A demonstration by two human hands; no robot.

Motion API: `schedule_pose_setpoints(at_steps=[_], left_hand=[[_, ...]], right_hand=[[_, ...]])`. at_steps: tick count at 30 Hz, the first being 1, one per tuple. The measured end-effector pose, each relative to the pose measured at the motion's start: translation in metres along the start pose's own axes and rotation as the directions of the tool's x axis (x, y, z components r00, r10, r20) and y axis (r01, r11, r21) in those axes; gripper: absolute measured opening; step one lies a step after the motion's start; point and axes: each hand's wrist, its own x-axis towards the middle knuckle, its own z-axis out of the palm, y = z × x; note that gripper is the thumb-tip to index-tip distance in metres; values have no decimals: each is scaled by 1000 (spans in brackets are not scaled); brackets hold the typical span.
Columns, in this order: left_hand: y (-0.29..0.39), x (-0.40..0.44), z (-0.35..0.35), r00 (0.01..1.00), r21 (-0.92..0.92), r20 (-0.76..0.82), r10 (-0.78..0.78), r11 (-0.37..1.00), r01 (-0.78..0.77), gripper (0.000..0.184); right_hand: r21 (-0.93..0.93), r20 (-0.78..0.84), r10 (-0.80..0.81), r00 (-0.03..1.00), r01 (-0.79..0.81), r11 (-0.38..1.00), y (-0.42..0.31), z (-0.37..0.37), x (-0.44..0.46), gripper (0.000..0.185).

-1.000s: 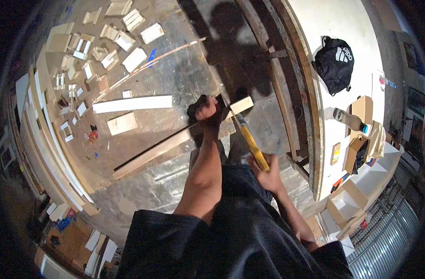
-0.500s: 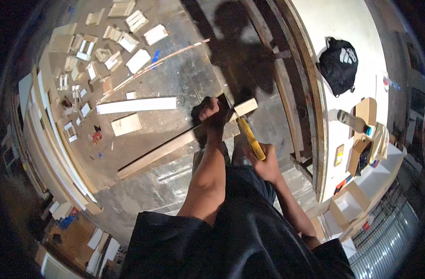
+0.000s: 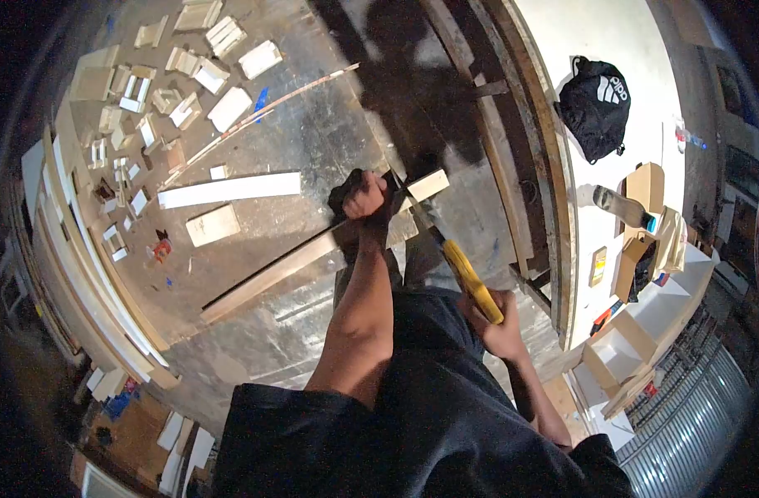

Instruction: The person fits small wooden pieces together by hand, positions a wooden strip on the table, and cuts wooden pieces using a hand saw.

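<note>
My right hand (image 3: 497,325) is wrapped around the yellow handle of a handsaw (image 3: 471,280). The saw's dark blade crosses a long wooden plank (image 3: 272,274) near its far right end. Partly in shadow, my left hand (image 3: 366,196) is closed on the plank just left of the blade; some of its fingers are hidden. Under the plank, close to the blade, part of a wooden support shows between my legs. How deep the blade sits in the wood cannot be made out.
A white board (image 3: 230,191) and a short wood block (image 3: 214,225) lie on the floor to the left, with several small wooden pieces beyond. Long boards (image 3: 89,249) line the left side. At right stands a white-topped table (image 3: 620,33) bearing a black bag (image 3: 595,108) and a bottle (image 3: 624,207).
My right hand has drawn the saw back toward my body, so more of the blade shows. My left hand stays on the plank. The whole view has shifted slightly.
</note>
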Motion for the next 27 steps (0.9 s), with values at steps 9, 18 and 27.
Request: schedule_pose_setpoints(at_steps=[9, 18, 27], left_hand=[[3, 0, 5, 996, -200, -89, -18, 980, 0, 18], [13, 14, -15, 1000, 8, -11, -15, 1000, 15, 11], [-6, -10, 6, 999, -87, -30, -18, 996, 15, 15]], right_hand=[[-105, -81, -116, 990, 107, 989, -13, 18, 18, 51], [-150, -15, 30, 999, -32, 988, -33, 26, 52, 53], [-279, -12, 71, 997, -71, 958, -39, 19, 39, 53]])
